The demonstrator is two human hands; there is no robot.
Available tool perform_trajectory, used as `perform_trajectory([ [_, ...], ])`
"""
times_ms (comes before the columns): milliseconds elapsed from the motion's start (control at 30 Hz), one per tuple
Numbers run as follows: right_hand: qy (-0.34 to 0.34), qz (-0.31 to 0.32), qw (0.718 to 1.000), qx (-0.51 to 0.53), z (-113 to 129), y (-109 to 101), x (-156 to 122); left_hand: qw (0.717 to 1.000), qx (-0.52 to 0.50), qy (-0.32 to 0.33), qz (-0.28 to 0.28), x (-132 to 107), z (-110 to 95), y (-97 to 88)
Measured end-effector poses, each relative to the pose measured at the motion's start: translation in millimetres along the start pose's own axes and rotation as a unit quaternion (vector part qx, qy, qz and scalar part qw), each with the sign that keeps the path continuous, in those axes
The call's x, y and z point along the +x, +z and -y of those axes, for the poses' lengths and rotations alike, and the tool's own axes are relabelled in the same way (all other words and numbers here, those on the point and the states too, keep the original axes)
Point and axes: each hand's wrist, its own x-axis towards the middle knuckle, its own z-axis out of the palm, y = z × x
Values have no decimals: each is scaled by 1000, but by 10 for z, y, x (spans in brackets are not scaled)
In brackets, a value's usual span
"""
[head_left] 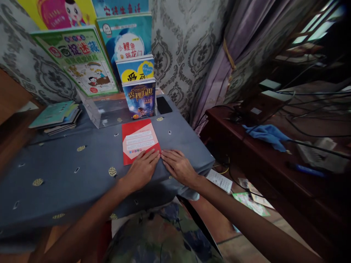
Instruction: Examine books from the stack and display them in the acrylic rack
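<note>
Your left hand (144,165) lies with fingers together over the near right corner of the red booklet (139,140), which extends ahead-left on the tablecloth (93,160), long axis away from you; your right hand (179,166) meets that corner, pinch indeterminable for both.

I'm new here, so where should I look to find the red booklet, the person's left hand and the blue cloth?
Red booklet (140,139): head view, on its cover's pale printed panel.
Left hand (142,168): head view, on its back.
Blue cloth (267,136): head view, on its crumpled middle.
</note>
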Motion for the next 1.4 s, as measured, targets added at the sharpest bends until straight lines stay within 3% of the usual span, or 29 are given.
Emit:
perform_trajectory([
  [233,-7,-16,1000,-6,-27,6,5,999,22,-18,-25,-132,-44,-12],
  [533,-8,-12,1000,-4,-32,-1,7,991,24,-100,-81,-853,243,-66],
  [667,-10,-8,1000,-7,-48,-27,43,987,23,-107,-114,-1040,342,-57],
  [867,-14,3,1000,-10,132,-14,203,980,31,-104,-164,-1014,313,-2],
  [1133,-98,150,982,52,738,329,632,977,47,-97,-186,-1006,296,71],
  [1400,-99,199,973,68,503,460,1283,974,37,-109,-193,-969,246,34],
])
